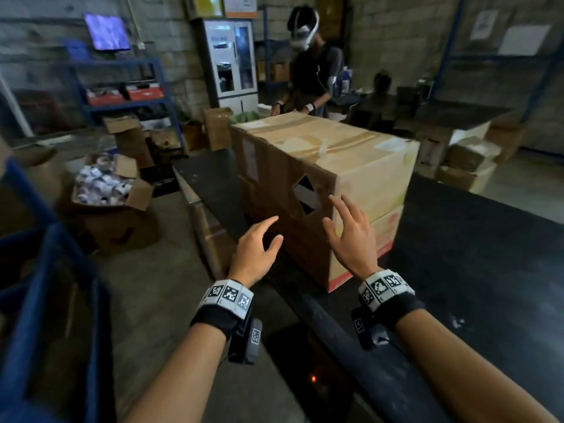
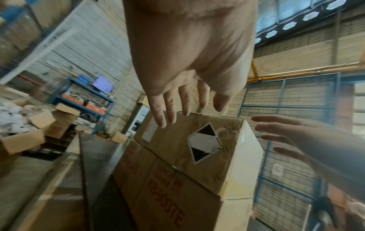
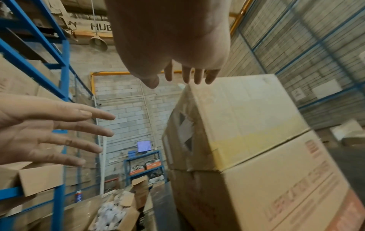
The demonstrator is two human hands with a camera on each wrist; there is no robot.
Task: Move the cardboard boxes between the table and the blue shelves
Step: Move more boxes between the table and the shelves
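Observation:
Two stacked cardboard boxes stand on the black table (image 1: 476,257). The upper box (image 1: 335,154) carries a black-and-white diamond label; the lower box (image 2: 168,195) has red print. My left hand (image 1: 259,244) hovers with spread fingers just short of the near left face. My right hand (image 1: 351,235) hovers with fingers straight by the near corner. Neither hand touches cardboard. In the left wrist view the left hand (image 2: 187,62) reaches over the upper box (image 2: 177,140), with the right hand (image 2: 308,139) beside it. The right wrist view shows the right hand (image 3: 173,39), the left hand (image 3: 49,129) and the upper box (image 3: 247,117).
A blue shelf frame (image 1: 45,270) stands close at my left. An open carton of white items (image 1: 106,190) sits on the floor by the table. Another person (image 1: 308,65) works at the table's far end. More cartons (image 1: 470,163) lie at the right.

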